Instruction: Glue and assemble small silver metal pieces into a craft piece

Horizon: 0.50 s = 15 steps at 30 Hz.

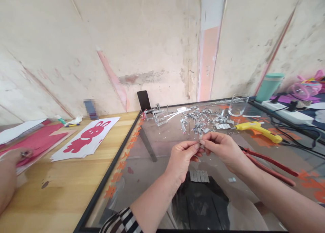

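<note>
Over the glass-topped table, my left hand [183, 156] and my right hand [220, 147] meet fingertip to fingertip. Both pinch a small silvery strip [200, 137]; most of it is hidden behind the fingers. Just below my hands, a row of flat grey strips [199, 176] lies side by side on the glass. Beyond them spreads a loose heap of silvery scraps and strips [200, 119]. Pliers with red handles [273, 166] rest beneath and beside my right forearm. A yellow glue gun [259, 129] lies to the right of my right hand.
At the back stand a drinking glass [238, 106], a teal cup [269, 87] and a propped black phone [144, 101]. A white power strip [286, 112] trails black cables. On the wooden table, another person's hand [24, 155] works over red paper [38, 138], near a rabbit picture [87, 138].
</note>
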Available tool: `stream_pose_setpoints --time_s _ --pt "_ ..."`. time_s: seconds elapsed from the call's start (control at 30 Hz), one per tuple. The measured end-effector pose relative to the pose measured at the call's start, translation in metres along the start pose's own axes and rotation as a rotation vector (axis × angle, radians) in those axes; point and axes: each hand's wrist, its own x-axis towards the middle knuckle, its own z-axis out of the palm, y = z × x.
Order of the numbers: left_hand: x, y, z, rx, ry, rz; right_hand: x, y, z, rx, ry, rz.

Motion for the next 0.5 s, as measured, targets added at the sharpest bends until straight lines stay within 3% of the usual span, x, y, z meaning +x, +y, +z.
stream_pose_setpoints --time_s 0.5 --pt "-0.0017 0.0005 0.0013 -0.094 0.019 -0.010 0.0001 0.0020 -0.0002 0.047 -0.019 -0.018"
